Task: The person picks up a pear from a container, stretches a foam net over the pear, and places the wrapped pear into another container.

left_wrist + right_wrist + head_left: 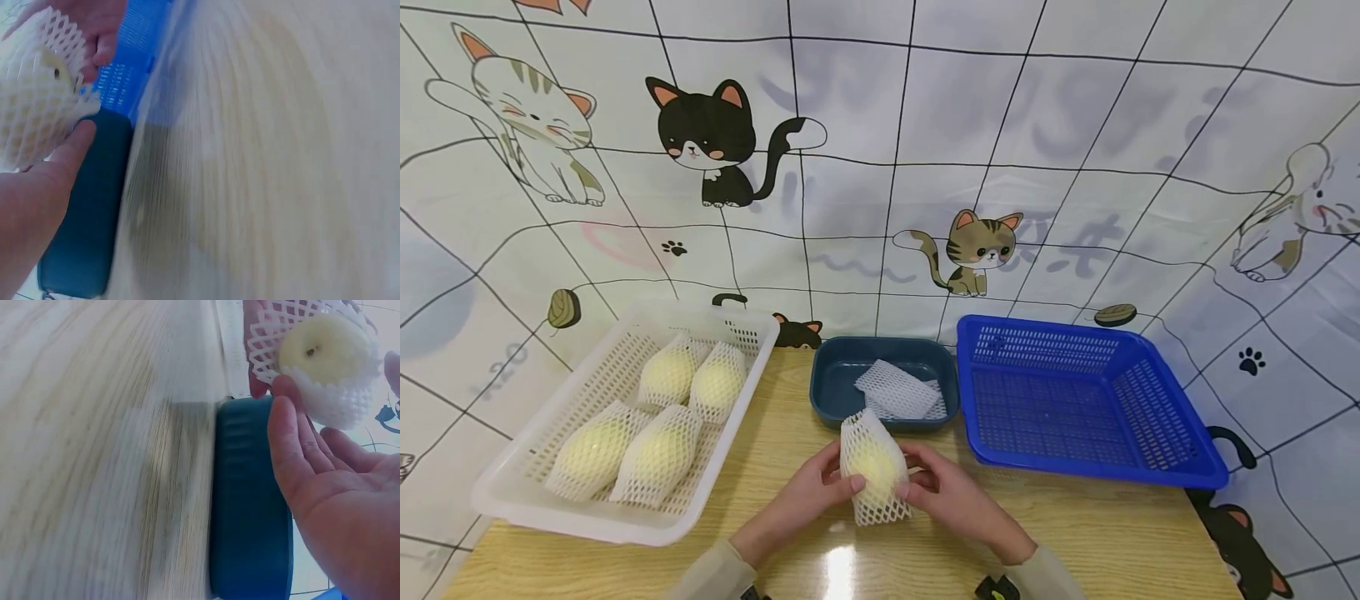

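Between both hands, in front of the teal bin, is a pale yellow pear (874, 468) in a white foam net. My left hand (811, 490) holds its left side, thumb across the front. From the right, my right hand (951, 493) grips it with thumb and fingers at the netting. The right wrist view shows the bare end of the pear (325, 350) with a small dark spot, the net's open edge spread around it. Behind the hands, the teal bin (829, 408) holds flattened white foam nets (901, 392).
At the left, a white perforated basket (715, 492) contains several netted pears (658, 454). A blue perforated basket (1097, 475) stands to the right, close against the teal bin. All rest on a wooden table (775, 567) before a cat-print wall covering (857, 192).
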A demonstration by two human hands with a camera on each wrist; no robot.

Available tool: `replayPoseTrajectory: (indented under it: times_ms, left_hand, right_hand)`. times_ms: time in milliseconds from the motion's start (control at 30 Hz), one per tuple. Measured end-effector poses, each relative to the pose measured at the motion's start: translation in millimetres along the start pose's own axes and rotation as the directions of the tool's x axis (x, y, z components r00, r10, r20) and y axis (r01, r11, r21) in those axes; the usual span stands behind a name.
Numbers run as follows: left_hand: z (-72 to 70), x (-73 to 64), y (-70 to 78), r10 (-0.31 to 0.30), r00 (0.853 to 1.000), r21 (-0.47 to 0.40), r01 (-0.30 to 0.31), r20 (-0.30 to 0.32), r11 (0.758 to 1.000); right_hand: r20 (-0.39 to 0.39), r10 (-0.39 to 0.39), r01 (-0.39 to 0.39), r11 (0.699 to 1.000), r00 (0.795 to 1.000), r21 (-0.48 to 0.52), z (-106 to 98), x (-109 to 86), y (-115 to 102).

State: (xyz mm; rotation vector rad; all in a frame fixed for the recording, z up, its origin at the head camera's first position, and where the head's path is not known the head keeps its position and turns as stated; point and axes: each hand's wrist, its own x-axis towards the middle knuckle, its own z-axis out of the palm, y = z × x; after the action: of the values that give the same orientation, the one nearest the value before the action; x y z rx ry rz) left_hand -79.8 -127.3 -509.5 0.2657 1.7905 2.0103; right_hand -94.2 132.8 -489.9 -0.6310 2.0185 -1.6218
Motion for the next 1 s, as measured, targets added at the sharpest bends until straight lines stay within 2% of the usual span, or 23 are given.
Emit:
replayPoseTrajectory:
  times_ms: [100, 233, 300, 367, 400, 467, 567, 633, 700, 767, 1000]
  left_hand:
    - [3.2, -0.3, -1.1, -0.009, 1.000, -0.122, 0.008, -0.006, 0.993]
    - [5.8, -0.1, -2.5, -0.007, 1.000, -0.292, 0.009, 0.010, 0.956]
    - [7.2, -0.3, -3.0, -0.004, 1.000, -0.327, 0.006, 0.006, 0.945]
    - [8.6, -0.4, -3.4, 0.000, 1.000, -0.350, 0.002, 0.006, 0.937]
    - [9.5, -0.5, -3.4, 0.002, 1.000, -0.354, -0.001, 0.005, 0.935]
    - [11.3, -0.6, -3.1, 0.006, 1.000, -0.360, -0.005, 0.002, 0.933]
    - [14.0, 0.0, -2.1, 0.008, 1.000, -0.366, -0.010, -0.007, 0.930]
    - [15.6, 0.2, -1.6, 0.005, 1.000, -0.372, -0.011, -0.019, 0.928]
    - [17.0, 0.6, -1.3, 0.002, 1.000, -0.372, -0.014, -0.031, 0.928]
    - [18.1, 1.2, -1.7, -0.002, 0.999, -0.372, -0.014, -0.042, 0.928]
    - [19.8, 4.2, -2.9, -0.009, 0.998, -0.374, -0.017, -0.068, 0.927]
  right_hand:
    - [-0.017, -0.005, 0.005, 1.000, 1.000, 0.008, -0.1, -1.4, -1.3]
    - [-0.060, -0.008, 0.007, 1.000, 0.998, -0.016, 0.1, -4.3, -0.9]
    - [-0.099, -0.044, 0.036, 0.996, 0.994, -0.078, 0.8, -5.5, 0.3]
    - [-0.139, -0.128, 0.105, 0.981, 0.982, -0.165, 1.8, -6.1, 2.0]
    - [-0.155, -0.188, 0.151, 0.964, 0.970, -0.221, 2.4, -6.0, 2.8]
    - [-0.175, -0.316, 0.244, 0.908, 0.933, -0.340, 3.7, -5.3, 4.3]
    - [-0.169, -0.488, 0.349, 0.788, 0.856, -0.507, 4.7, -3.9, 5.6]
    - [-0.152, -0.555, 0.381, 0.720, 0.818, -0.580, 4.9, -3.5, 5.4]
    - [-0.133, -0.597, 0.404, 0.673, 0.791, -0.620, 4.9, -3.1, 5.4]
    - [-0.123, -0.616, 0.415, 0.652, 0.779, -0.635, 5.3, -2.8, 5.2]
    - [-0.071, -0.665, 0.488, 0.612, 0.743, -0.623, 6.3, -1.0, 5.0]
